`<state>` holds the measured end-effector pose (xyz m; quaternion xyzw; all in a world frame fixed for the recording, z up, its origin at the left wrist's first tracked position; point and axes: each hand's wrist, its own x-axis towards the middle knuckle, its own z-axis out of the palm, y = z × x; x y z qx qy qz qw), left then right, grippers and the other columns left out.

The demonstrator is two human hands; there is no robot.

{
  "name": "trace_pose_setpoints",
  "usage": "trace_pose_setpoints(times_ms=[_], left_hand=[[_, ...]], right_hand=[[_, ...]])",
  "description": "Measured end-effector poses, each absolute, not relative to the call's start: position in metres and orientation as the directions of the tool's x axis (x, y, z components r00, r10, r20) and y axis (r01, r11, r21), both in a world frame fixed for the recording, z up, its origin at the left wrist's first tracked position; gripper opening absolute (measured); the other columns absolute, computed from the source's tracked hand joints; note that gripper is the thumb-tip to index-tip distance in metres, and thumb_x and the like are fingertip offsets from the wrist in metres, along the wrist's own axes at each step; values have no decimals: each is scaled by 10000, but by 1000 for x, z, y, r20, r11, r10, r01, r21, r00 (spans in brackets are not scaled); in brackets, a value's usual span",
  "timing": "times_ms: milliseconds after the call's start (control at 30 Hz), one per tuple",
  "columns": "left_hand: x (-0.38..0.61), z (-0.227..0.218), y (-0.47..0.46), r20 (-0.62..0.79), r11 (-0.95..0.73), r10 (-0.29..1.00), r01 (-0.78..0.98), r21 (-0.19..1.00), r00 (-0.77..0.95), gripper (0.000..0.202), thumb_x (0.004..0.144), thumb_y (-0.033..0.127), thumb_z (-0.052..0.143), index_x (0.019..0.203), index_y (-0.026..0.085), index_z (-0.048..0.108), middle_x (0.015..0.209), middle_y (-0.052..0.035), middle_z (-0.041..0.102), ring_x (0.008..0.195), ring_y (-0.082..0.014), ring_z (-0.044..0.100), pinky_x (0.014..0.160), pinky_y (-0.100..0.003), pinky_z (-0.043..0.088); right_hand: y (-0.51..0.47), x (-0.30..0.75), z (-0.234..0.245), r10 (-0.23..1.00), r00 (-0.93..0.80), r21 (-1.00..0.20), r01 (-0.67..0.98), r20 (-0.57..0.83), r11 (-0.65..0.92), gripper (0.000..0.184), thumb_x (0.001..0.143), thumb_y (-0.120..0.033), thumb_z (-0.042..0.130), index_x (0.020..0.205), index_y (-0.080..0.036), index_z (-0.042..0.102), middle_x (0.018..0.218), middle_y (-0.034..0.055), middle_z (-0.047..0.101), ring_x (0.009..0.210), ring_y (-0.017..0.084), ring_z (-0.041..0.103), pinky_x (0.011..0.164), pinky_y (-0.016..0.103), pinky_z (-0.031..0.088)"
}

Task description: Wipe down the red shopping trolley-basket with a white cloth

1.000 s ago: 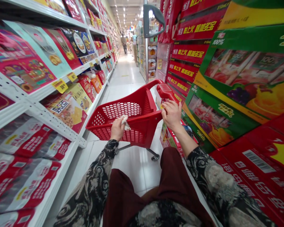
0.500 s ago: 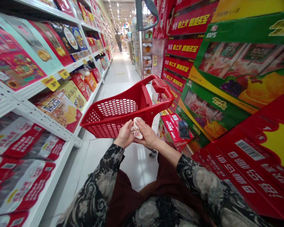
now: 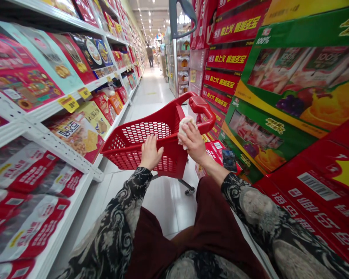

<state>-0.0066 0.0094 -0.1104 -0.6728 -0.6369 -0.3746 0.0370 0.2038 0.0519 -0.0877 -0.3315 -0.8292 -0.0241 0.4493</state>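
A red plastic shopping cart (image 3: 174, 157) with perforated sides stands in front of me, its handle toward the right. My right hand (image 3: 193, 141) presses a crumpled whitish cloth (image 3: 187, 123) against the cart's side, just below the handle (image 3: 205, 112). Part of the cloth is hidden under the fingers. My left hand (image 3: 151, 152) rests at the near rim of the basket, fingers stretched out and thumb apart, with nothing in it. The basket floor is mostly hidden behind the near wall.
White shelves (image 3: 100, 173) with packaged snacks line the left. Stacked red drink cartons (image 3: 225, 79) and green juice boxes (image 3: 250, 128) rise close on the right. A dark phone-like object (image 3: 229, 160) lies on a red box. A person (image 3: 150, 55) is far down the aisle.
My hands were together around the cloth before the cart. They have parted: the right moved up with the cloth onto the cart's side, the left let go and went left to the rim.
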Motion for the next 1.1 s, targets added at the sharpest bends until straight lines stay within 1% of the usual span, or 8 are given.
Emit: trace_pose_setpoints(times_ms=[133,333,467,633,800,933,1000,1100], left_hand=[[-7,-131,14,520,-218,854,904,368,-5,645,721,171,553,1336,123,365,1400,-195,412,1338,-305,321,1069,-535,295],[7,-122,2,390,-49,919,967,249,-54,704,762,184,503,1412,141,237,1494,-154,262,1390,-282,210,1076,-570,243],[14,-116,1,335,9,939,980,197,-76,717,769,193,487,1426,128,209,1514,-130,212,1404,-248,175,1102,-543,215],[14,-118,1,334,45,937,984,175,-102,727,773,205,484,1432,115,190,1520,-121,194,1410,-242,151,1098,-538,233],[13,-120,0,328,41,941,987,156,-90,743,769,215,491,1437,124,179,1523,-112,189,1409,-242,154,1097,-528,248],[14,-121,0,334,58,937,989,139,-102,745,767,201,479,1440,124,171,1525,-113,180,1410,-240,149,1094,-515,263],[15,-121,0,337,58,936,990,129,-99,744,762,189,472,1440,122,173,1523,-114,188,1409,-239,153,1092,-512,267],[15,-121,-1,343,52,935,990,129,-94,743,759,187,469,1438,111,178,1523,-118,186,1409,-244,154,1088,-515,272]], right_hand=[[47,198,-137,475,-506,-166,539,719,826,315,944,-192,371,1108,-242,636,1334,25,527,1356,159,300,1119,444,291],[31,204,-206,328,-671,5,444,665,896,280,942,-162,400,1078,-201,641,1250,66,599,1298,146,402,1059,390,389],[33,205,-175,218,-531,23,410,819,912,265,922,-154,437,1087,-204,638,1270,69,582,1333,172,348,1068,422,384],[52,210,-116,255,-314,-68,503,915,862,319,910,-145,443,1169,-246,599,1378,28,479,1371,194,271,1115,460,315],[52,215,-161,307,-438,-53,502,845,863,346,926,-120,390,1182,-239,591,1326,42,535,1363,167,286,1103,440,343],[36,212,-205,286,-558,6,463,779,886,323,940,-131,373,1151,-200,607,1252,74,595,1353,156,303,1061,420,398],[30,211,-204,288,-566,-1,453,772,892,309,942,-149,382,1133,-204,618,1243,72,602,1346,156,319,1051,417,409],[30,210,-171,286,-476,-28,477,832,878,293,923,-144,423,1128,-199,624,1280,83,572,1347,184,320,1058,436,398]])
